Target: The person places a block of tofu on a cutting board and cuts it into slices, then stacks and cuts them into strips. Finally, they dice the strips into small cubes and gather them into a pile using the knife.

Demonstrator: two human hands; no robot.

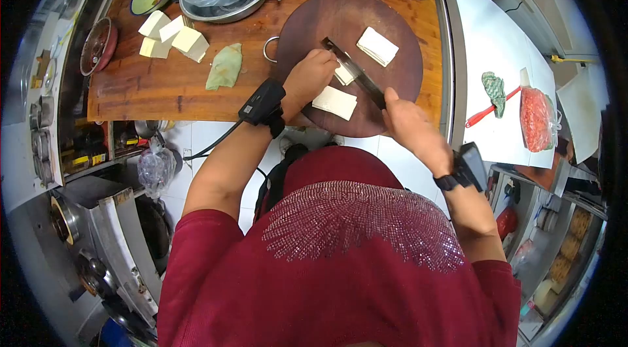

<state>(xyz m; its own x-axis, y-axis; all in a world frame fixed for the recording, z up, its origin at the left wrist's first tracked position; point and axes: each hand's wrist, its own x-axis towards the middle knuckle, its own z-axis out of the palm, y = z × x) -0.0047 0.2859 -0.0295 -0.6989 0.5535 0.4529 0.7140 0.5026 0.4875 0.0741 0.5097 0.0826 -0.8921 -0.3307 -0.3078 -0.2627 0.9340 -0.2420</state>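
Observation:
My right hand (pixel 413 130) is closed round the handle of a kitchen knife (pixel 363 79), whose dark blade slants across the round wooden chopping board (pixel 402 30). Beside the blade, my left hand (pixel 310 80) has its fingers bent together on a small piece of white tofu (pixel 344 75), partly hidden by the hand and knife. A sliced stack of tofu (pixel 335 103) lies nearer me, just below the left hand. Another stack of tofu slices (pixel 377 46) rests on the far right of the board.
Several tofu blocks (pixel 190 43) and a pale green cloth-like piece (pixel 225 67) lie on the wooden table (pixel 157 102). A metal basin (pixel 226 12) with a plastic bag stands behind. On the white counter at right are a red-handled tool (pixel 484 115) and a bag of red food (pixel 538 121).

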